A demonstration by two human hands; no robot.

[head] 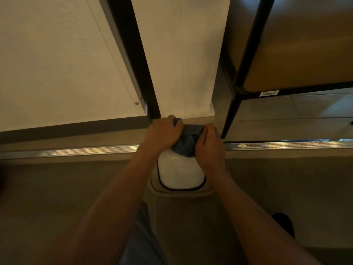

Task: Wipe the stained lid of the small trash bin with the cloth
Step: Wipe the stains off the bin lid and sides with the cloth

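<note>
Blue cloth bunched at frame centre, gripped by left hand and right hand, both curled tight on its edges. Just below, white lid of the small trash bin. Soft, light, easily wadded; best folded flat into one palm. Glossy, likely slippery, probably a swing flap; best steadied at the rim.

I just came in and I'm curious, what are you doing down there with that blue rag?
A person is holding a blue cloth bunched in both hands, left hand and right hand, at the far end of a small trash bin's white lid. No stain shows on the uncovered part of the lid.
</note>
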